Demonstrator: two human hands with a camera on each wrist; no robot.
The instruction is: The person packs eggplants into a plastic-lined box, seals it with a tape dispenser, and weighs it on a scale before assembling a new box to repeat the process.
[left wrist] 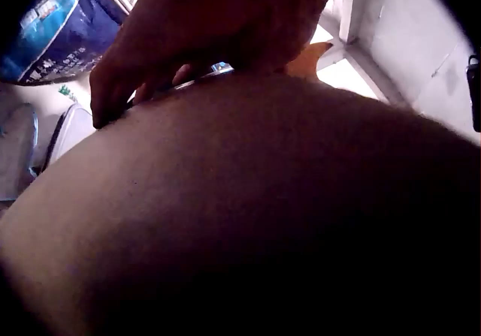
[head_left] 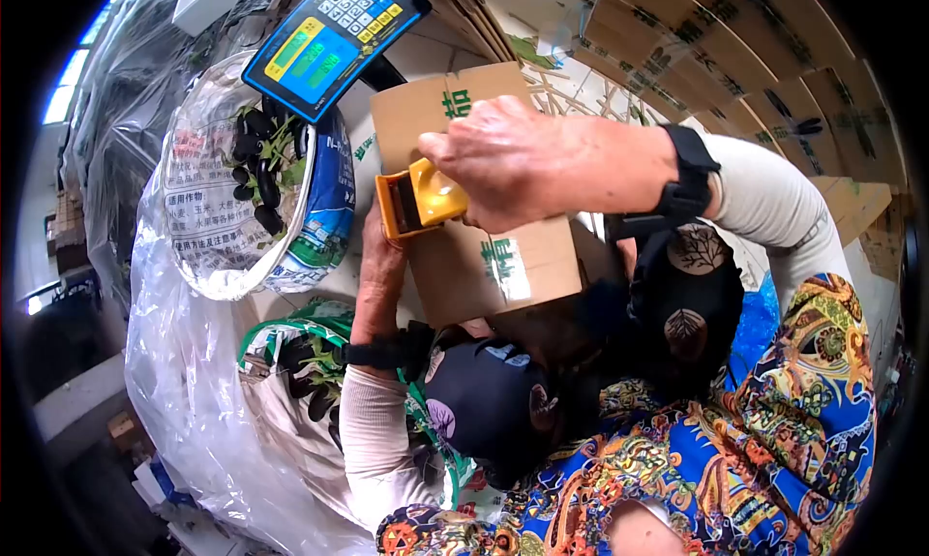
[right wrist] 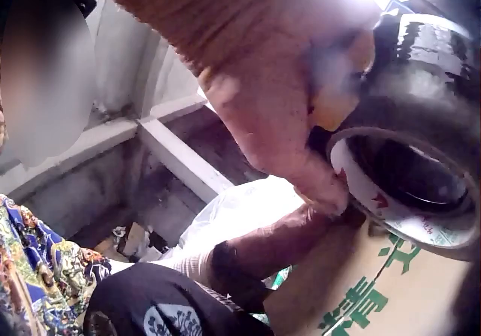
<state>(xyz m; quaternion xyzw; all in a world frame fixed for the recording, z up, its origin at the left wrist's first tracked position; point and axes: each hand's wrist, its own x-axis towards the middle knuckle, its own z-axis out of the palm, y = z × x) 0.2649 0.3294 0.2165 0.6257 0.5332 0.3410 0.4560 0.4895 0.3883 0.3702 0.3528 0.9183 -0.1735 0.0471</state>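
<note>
My right hand (head_left: 508,159) grips a yellow tape dispenser (head_left: 440,196) over a brown cardboard box (head_left: 450,275) with green printed characters. In the right wrist view a large roll of tape (right wrist: 432,62) sits on the dispenser, close over the box. A shiny strip lies across the box top near the print. My left hand (head_left: 383,246) rests against the left side of the box, partly hidden behind the dispenser. The left wrist view shows its fingers (left wrist: 113,88) reaching down, darkly lit, with their tips partly hidden behind the wrist.
To the left stands a white woven sack (head_left: 208,198) with dark eggplants (head_left: 256,159) inside. A scale with a blue display panel (head_left: 334,43) rises behind it. Nearer, a green-rimmed bag (head_left: 290,387) holds more eggplants. Stacked cartons (head_left: 716,62) line the far right.
</note>
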